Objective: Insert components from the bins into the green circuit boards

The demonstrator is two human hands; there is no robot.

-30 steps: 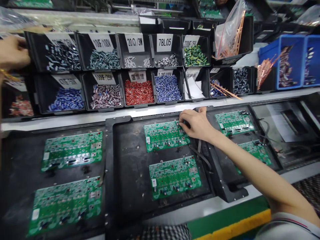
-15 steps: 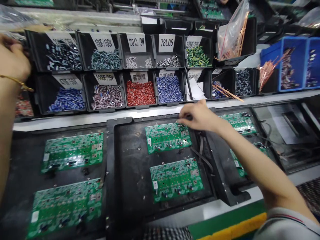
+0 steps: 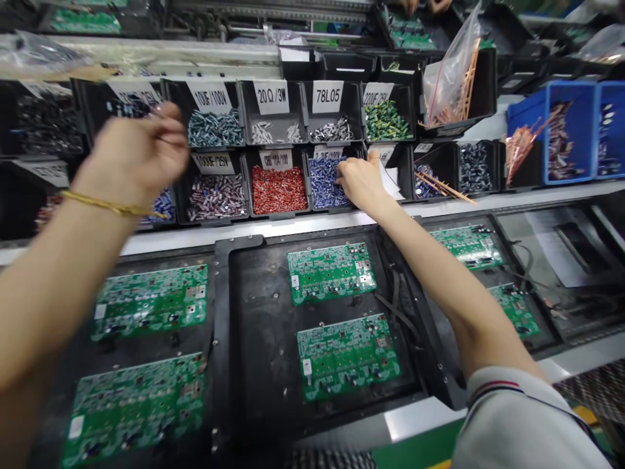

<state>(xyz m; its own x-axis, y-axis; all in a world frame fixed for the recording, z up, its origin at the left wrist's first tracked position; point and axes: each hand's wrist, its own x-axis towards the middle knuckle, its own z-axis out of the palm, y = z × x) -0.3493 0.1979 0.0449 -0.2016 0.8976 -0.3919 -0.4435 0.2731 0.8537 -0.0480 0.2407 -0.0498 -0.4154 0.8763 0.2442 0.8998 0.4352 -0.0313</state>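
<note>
My right hand (image 3: 360, 184) reaches into the bin of blue capacitors (image 3: 323, 177), its fingers bent down among the parts; the fingertips are partly hidden. My left hand (image 3: 141, 148), with a yellow band at the wrist, is raised before the upper left bins, near the 10UF/100V bin (image 3: 215, 127). Its fingers are pinched together, and what they hold is too blurred to make out. Below, an upper green circuit board (image 3: 332, 272) and a lower green circuit board (image 3: 348, 355) lie in the middle black tray (image 3: 258, 326).
Red parts (image 3: 279, 189) fill the bin left of the blue ones. Green boards lie in the left and right trays too. Copper-coloured strips stick out over the bin edges at right, beside a blue bin (image 3: 522, 107). Another person's hands show at the top.
My right hand has moved from the upper middle board up into the blue capacitor bin. My left hand has come in from the far left edge toward the upper bins. The view has shifted slightly.
</note>
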